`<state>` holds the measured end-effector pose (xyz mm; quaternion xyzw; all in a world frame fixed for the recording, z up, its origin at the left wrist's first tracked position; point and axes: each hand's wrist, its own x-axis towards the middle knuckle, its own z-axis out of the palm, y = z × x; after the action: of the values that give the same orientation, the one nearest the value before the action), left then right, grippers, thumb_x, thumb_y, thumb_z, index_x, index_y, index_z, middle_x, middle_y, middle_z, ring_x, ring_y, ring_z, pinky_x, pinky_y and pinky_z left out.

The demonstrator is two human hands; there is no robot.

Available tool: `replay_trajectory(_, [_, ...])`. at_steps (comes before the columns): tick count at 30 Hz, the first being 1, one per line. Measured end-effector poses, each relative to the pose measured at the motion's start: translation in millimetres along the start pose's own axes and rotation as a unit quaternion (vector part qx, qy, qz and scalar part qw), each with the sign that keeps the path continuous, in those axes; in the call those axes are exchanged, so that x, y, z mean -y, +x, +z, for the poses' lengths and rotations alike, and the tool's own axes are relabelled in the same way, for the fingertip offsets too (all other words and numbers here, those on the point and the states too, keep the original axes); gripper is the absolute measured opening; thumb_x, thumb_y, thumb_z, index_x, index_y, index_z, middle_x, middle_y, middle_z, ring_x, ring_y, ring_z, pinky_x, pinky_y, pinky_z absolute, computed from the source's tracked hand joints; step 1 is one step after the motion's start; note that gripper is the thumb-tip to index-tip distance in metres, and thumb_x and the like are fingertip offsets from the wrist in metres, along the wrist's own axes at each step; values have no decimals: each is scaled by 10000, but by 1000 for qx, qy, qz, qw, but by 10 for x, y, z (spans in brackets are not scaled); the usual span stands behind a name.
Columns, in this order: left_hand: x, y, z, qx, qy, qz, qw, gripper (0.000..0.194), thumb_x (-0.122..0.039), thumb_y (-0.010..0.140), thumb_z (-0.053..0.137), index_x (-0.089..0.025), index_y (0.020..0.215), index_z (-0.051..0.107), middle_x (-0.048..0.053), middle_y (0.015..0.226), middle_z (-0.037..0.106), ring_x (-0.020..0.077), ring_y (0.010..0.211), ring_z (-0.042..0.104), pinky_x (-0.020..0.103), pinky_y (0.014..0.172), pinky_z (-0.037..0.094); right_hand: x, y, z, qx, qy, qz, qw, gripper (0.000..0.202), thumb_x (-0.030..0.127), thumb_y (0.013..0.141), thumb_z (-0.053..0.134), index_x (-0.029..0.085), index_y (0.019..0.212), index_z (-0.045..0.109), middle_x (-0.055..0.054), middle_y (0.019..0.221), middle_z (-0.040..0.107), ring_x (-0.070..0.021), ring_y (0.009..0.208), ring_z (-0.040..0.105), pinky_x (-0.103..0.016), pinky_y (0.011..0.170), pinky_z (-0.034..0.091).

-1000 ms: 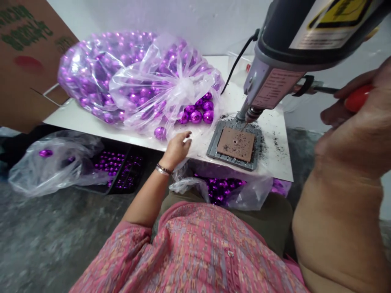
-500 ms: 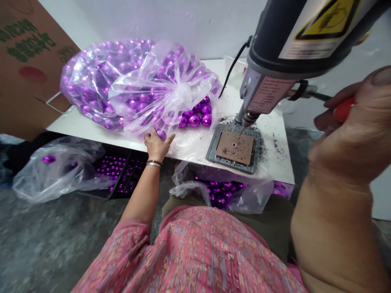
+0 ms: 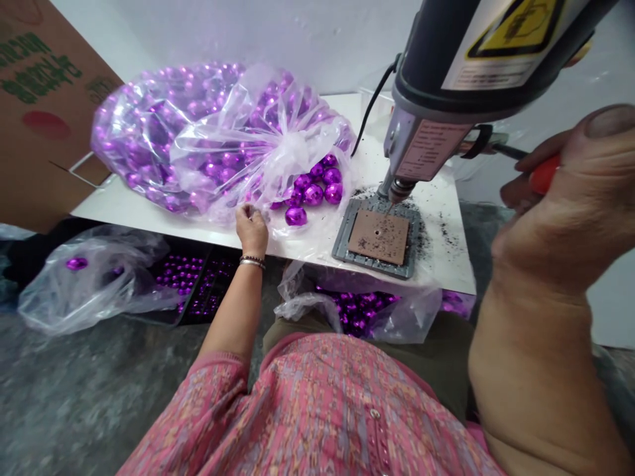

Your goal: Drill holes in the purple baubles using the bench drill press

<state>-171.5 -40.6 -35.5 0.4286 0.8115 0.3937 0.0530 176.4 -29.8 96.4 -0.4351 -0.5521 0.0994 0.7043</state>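
My left hand [image 3: 252, 231] is closed at the front edge of the large clear bag [image 3: 198, 139] full of shiny purple balls, its fingers pinched on the plastic. Just right of it a loose purple ball [image 3: 296, 216] lies on the white table, with several more at the bag's mouth. On the right, my right hand [image 3: 570, 192] is wrapped round the red knob [image 3: 544, 175] of the drill press [image 3: 431, 125] lever. Under the drill bit, a brown square plate [image 3: 380, 237] with a small hole rests on the grey base [image 3: 342, 248], sprinkled with dark shavings.
A cardboard box [image 3: 44, 145] stands at the left. Below the table [image 3: 208, 235] are black trays of purple balls [image 3: 178, 274], a crumpled clear bag [image 3: 74, 291] and another open bag of balls [image 3: 360, 311] by my lap. A black cable hangs behind the drill.
My left hand has gone from spread fingers to a pinch on the bag. Several purple balls have come out further, one onto the table. The view has shifted slightly; my right hand stays on the knob.
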Motion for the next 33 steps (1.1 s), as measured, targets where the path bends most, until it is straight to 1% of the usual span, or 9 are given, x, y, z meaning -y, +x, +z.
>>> replay_trajectory(3, [-123, -127, -66, -26, 63, -14, 998, 418, -100, 885, 584, -108, 1300, 635, 220, 1345, 650, 343, 1375, 582, 490, 1235, 432, 11, -7, 9, -1, 8, 9, 1000, 482, 530, 972, 496, 129, 705, 473, 11, 610, 452, -21, 554, 438, -230, 643, 337])
replay_trajectory(6, [-292, -320, -123, -40, 67, 68, 995, 395, -141, 913, 607, -115, 1306, 635, 224, 1348, 637, 348, 1377, 561, 513, 1245, 416, 40, -18, 15, -7, -1, 11, 1000, 488, 521, 985, 490, 131, 693, 455, 13, 599, 433, -21, 553, 431, -230, 653, 335])
replay_trajectory(10, [-505, -449, 30, 73, 8, 159, 985, 339, -155, 957, 581, -156, 1283, 672, 160, 1285, 693, 263, 1192, 660, 415, 1146, 510, 41, -27, 3, -9, -16, 14, 1000, 488, 505, 1005, 432, 136, 689, 458, 9, 603, 415, -23, 560, 418, -236, 661, 330])
replay_trajectory(13, [-569, -384, 281, 163, -3, 122, 979, 507, -136, 882, 685, -134, 1388, 648, 202, 1456, 634, 257, 1137, 692, 404, 1085, 556, -1, -27, -10, 2, 4, 0, 1000, 490, 537, 982, 470, 142, 693, 467, 14, 584, 425, -27, 533, 400, -237, 617, 314])
replay_trajectory(18, [-565, -228, 588, 220, -42, 77, 972, 767, -159, 820, 779, -142, 1549, 542, 209, 1521, 619, 279, 1229, 691, 411, 1104, 550, -16, -44, -24, 10, 33, -1, 999, 507, 570, 969, 514, 119, 738, 502, 30, 629, 466, 7, 564, 432, -200, 632, 347])
replay_trajectory(23, [-648, -220, 658, 228, -41, 69, 970, 760, -171, 782, 820, -87, 1500, 586, 226, 1464, 669, 322, 1347, 649, 426, 1180, 490, 29, -75, -36, 11, 15, 22, 1000, 518, 563, 976, 504, 93, 760, 524, 41, 628, 458, 32, 585, 441, -186, 660, 332])
replay_trajectory(26, [-694, -265, 594, 217, -103, 30, 970, 682, -229, 790, 812, -134, 1440, 628, 175, 1381, 724, 286, 1268, 692, 404, 1129, 527, 17, -81, -38, 2, 24, 11, 1000, 548, 593, 967, 523, 89, 753, 538, 34, 623, 464, 23, 570, 441, -196, 637, 334])
replay_trajectory(29, [-719, -328, 456, 251, -280, -89, 922, 408, -373, 919, 664, -172, 1273, 695, 112, 1136, 789, 200, 979, 757, 340, 915, 612, -8, -81, -30, 2, 29, 12, 1000, 535, 585, 967, 531, 94, 755, 542, 37, 624, 464, 21, 567, 450, -201, 636, 343])
replay_trajectory(33, [-793, -436, 255, 352, -474, -202, 782, 289, -424, 963, 555, -182, 1016, 705, 81, 947, 778, 138, 736, 690, 263, 717, 588, -35, -78, -11, -7, 30, -4, 1000, 531, 572, 986, 494, 98, 747, 503, 46, 605, 443, 34, 556, 434, -183, 626, 331])
